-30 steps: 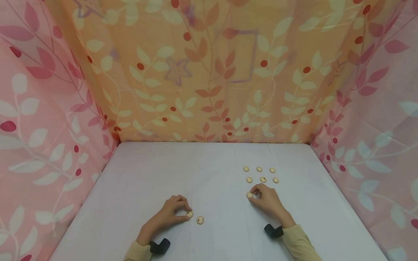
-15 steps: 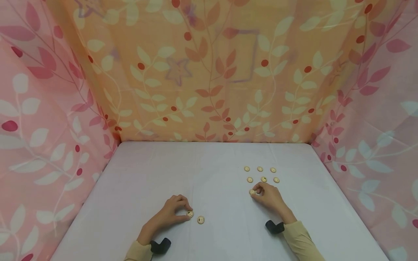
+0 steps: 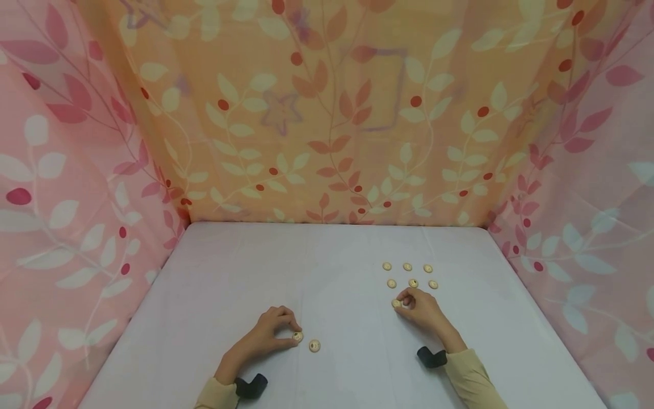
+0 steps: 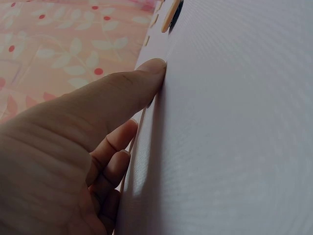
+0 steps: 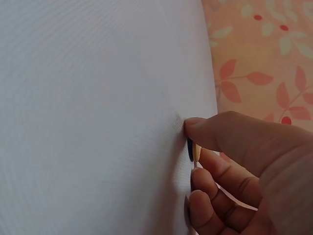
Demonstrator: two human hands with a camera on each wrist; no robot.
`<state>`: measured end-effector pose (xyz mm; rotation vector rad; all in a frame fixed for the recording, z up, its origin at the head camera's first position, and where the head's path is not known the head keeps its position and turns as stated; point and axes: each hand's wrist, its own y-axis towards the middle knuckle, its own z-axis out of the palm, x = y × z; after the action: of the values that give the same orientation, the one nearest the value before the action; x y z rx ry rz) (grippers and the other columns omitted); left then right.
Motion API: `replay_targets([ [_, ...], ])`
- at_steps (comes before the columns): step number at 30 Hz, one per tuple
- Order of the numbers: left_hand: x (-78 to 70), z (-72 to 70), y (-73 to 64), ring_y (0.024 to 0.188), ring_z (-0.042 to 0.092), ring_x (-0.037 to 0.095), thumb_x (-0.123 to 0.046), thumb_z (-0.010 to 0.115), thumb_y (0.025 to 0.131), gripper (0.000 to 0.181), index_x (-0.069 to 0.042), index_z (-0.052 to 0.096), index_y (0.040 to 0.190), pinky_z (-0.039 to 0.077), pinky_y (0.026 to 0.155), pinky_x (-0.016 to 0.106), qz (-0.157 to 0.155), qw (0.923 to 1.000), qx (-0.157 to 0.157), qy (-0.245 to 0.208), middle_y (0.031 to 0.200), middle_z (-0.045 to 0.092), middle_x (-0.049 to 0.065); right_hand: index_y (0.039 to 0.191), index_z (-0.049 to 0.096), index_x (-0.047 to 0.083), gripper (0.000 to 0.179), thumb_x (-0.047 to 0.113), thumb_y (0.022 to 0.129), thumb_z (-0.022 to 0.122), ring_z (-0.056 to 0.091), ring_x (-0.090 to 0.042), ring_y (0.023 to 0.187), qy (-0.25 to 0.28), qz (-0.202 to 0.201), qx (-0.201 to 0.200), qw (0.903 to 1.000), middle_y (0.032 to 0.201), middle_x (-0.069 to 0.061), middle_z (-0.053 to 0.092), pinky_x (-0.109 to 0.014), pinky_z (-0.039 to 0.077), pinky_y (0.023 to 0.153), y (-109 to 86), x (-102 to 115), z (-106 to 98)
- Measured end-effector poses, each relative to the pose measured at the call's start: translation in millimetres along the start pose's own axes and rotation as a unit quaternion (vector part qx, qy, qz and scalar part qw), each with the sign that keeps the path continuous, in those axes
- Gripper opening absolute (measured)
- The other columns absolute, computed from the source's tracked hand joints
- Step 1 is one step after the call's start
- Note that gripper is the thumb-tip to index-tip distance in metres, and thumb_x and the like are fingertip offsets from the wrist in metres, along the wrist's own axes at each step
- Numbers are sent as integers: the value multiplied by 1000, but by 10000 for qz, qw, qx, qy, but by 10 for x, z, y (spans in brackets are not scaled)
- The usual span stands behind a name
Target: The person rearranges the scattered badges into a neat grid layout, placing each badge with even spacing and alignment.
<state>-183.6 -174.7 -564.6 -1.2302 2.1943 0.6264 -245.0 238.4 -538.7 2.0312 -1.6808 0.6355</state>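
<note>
In the head view my left hand (image 3: 268, 330) holds a small round wooden disc (image 3: 298, 337) by its edges, between thumb and index finger, on the white table. Just right of it lies another wooden disc (image 3: 314, 345) with a dark mark, apart from the fingers. My right hand (image 3: 423, 311) pinches a pale disc (image 3: 396, 304) between thumb and fingers. In the right wrist view that disc's edge (image 5: 197, 152) shows beneath the thumb, pale on one side and dark on the other. From the left wrist, the thumb (image 4: 151, 68) rests at the tabletop and mostly hides its disc.
Beyond my right hand several discs lie in two rows; one is the far middle disc (image 3: 407, 267), another the near middle disc (image 3: 413, 283). The white table (image 3: 230, 261) is bounded by an orange leaf-patterned curtain (image 3: 306, 142) behind and pink ones at both sides.
My right hand has slid its disc slightly right and a little nearer to the rows. The left hand stays in place, holding its disc.
</note>
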Motion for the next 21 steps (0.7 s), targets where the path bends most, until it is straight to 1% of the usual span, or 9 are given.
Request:
replay_targets([
  [7,6,8,-11,99,41,8,-40,73,76,18,-38,64,91,30,89,43,43,10000,-8,-37,103,49,-19,91,62,12,25,19,72,78,45,-12,67,2,-25,14,10000,77,3,54,-23,37,60,-14,-6,11],
  [12,10,13,-7,99,41,8,-39,73,75,19,-39,64,91,31,89,42,-10,10000,-3,15,103,49,-19,92,61,12,27,18,72,79,45,-12,66,89,-111,-6,9999,76,3,53,-22,37,59,-38,5,11],
  [21,-14,-3,-10,99,41,7,-37,74,75,18,-37,64,91,30,89,42,-6,10000,12,17,102,49,-19,91,62,14,28,19,70,80,45,-8,64,62,-414,-284,9987,74,5,53,-22,38,59,-131,83,49],
])
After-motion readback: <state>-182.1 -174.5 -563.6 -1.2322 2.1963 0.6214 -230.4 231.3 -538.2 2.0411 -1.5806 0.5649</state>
